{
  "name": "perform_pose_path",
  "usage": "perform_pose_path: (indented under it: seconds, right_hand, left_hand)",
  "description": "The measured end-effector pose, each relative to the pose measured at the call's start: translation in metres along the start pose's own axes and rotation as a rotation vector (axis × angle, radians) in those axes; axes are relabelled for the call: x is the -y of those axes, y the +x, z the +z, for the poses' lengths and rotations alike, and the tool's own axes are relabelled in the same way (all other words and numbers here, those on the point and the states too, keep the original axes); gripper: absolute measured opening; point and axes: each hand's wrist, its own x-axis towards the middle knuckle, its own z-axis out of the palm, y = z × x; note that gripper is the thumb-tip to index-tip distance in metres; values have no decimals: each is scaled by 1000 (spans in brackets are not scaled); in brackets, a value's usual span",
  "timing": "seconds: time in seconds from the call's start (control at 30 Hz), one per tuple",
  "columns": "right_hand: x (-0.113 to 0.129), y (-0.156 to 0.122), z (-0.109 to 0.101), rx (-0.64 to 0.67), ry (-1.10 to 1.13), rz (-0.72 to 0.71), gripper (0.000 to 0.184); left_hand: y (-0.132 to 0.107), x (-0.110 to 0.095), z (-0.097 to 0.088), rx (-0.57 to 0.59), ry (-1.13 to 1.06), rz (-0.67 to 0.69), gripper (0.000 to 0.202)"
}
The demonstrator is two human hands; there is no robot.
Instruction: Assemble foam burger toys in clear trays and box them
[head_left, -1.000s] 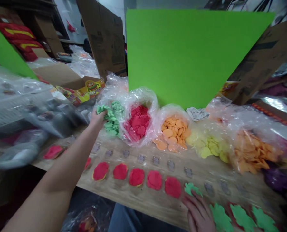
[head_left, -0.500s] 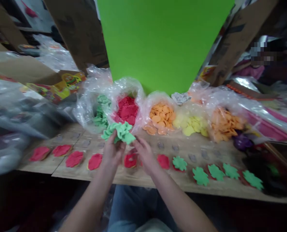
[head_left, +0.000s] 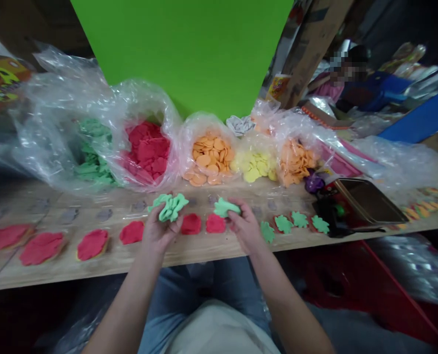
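Wooden table (head_left: 200, 251) before me, lined with flat, soft-looking red rounds (head_left: 92, 244) — left hand (head_left: 160, 235) has drawn apart, clutching a crumpled pale-green bundle (head_left: 172, 207); right hand (head_left: 247, 228) pinches a frilly green piece (head_left: 223, 207) near the rounds, apparently split off.

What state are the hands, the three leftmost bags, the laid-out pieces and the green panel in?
Left hand: holding folded, soft green sheet pieces.
Right hand: holding a curled, scallop-edged green piece.
Clear plastic bag of green pieces: open.
Clear plastic bag of red pieces: open.
Clear plastic bag of round orange pieces: open.
Flat red sheet pieces at left: in a row, uncovered.
Flat green pieces at right: red edges visible beneath some.
Tall green panel: upright.
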Motion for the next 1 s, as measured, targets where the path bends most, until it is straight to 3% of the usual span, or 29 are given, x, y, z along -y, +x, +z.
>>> perform_pose_path:
  seconds: [0.07, 0.17, 0.33, 0.43, 0.53, 0.73, 0.83, 1.0]
  right_hand:
    - [-2, 2, -22, -24, 21, 69, 36]
    - [-8, 5, -37, -30, -263, 49, 28]
    - [-29, 20, -20, 307, -685, -170, 38]
    - [-40, 31, -11, 411, -1006, -280, 44]
    - [-43, 36, -14, 379, -1244, -366, 47]
    - [-41, 5, -28, 63, -1449, -357, 38]
    - [-48, -12, -28, 77, -1553, -318, 44]
    - [-55, -16, -24, 117, -1605, -279, 47]
  left_hand:
    - [-10, 0, -10, 15, 51, -64, 27]
    - [-26, 11, -25, -24, 186, -181, 23]
    - [-42, 31, -36, -54, 353, -280, 18]
    - [-48, 34, -31, -36, 523, -358, 19]
    - [-51, 37, -21, 28, 742, -398, 23]
    - [-37, 53, -1, 115, 1052, -339, 34]
    - [-29, 60, 4, 166, 1115, -318, 44]
    - [-31, 62, 1, 117, 1056, -282, 50]
